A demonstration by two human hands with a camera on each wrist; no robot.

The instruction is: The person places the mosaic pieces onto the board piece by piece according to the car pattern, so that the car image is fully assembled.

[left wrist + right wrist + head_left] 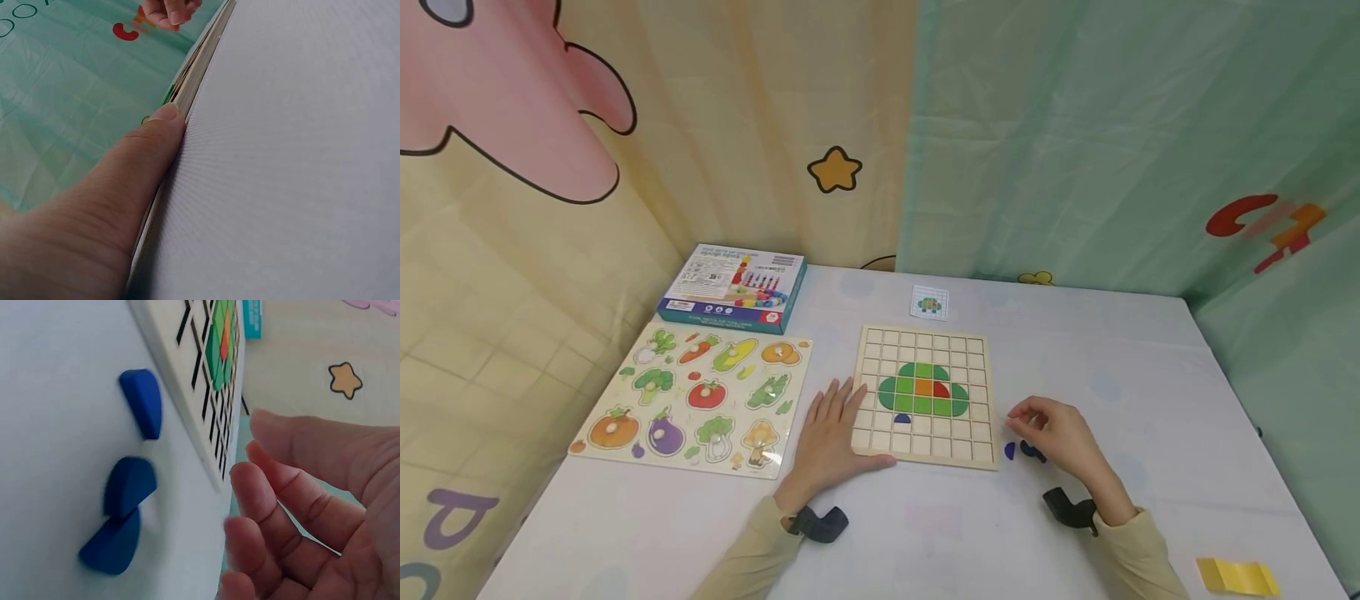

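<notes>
A wooden grid board [955, 433] lies flat on the table, with green, orange and red pieces [922, 386] forming a rounded shape in it. One blue half-round piece [902, 418] sits in a cell below that shape. My left hand [829, 437] rests spread at the board's left side, its thumb [150, 150] along the near edge. Off the board's right edge, my right hand [1058, 432] hovers with fingers loosely bent and nothing between them. Close by it lie three loose blue pieces, one apart [142, 403] and two touching each other [128, 484].
Behind the board lies a small pattern card [929, 302]. To the left are a vegetable peg puzzle [700, 417] and a boxed toy set [730, 287]. A yellow paper strip [1237, 577] lies at the near right. Curtains [1037, 150] hang behind the table.
</notes>
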